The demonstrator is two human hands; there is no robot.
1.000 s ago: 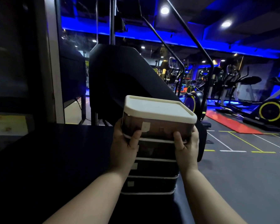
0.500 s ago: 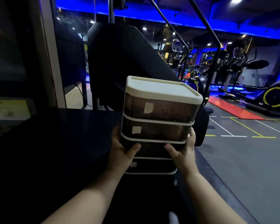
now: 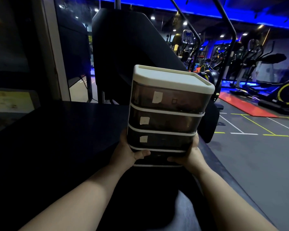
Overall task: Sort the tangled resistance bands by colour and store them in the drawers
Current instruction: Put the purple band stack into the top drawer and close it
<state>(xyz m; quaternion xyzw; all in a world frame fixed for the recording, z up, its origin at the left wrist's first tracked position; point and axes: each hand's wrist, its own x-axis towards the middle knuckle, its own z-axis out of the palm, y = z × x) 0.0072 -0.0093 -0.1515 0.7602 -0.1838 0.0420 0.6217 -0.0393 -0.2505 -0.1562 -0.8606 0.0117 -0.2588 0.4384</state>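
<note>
While both hands clasp it from either side, the drawer unit (image 3: 168, 114) stands upright between them, above a dark table (image 3: 65, 139). Left hand (image 3: 127, 154): palm against the unit's left flank, thumb curled onto the front of the lowest drawer. Right hand (image 3: 191, 156): wrapped round the lower right corner, thumb likewise laid on the lowest drawer front.

Unit: four smoky translucent drawers, white dividers, cream lid (image 3: 172, 77). Whether its base touches the table cannot be told.

Labels: small pale paper tags (image 3: 157, 97) on the left of the upper three drawer fronts, above the left thumb; a faint mark shows on the top one, not legible. Contents behind the tinted fronts too dim to identify; no bands can be made out.

Surroundings: a large black machine housing (image 3: 123, 52) directly beyond the hands; exercise bikes with yellow-rimmed wheels (image 3: 287, 94) far off to the right of the right hand, beside a red mat (image 3: 244, 105) and floor lines; blue strip lighting overhead.
</note>
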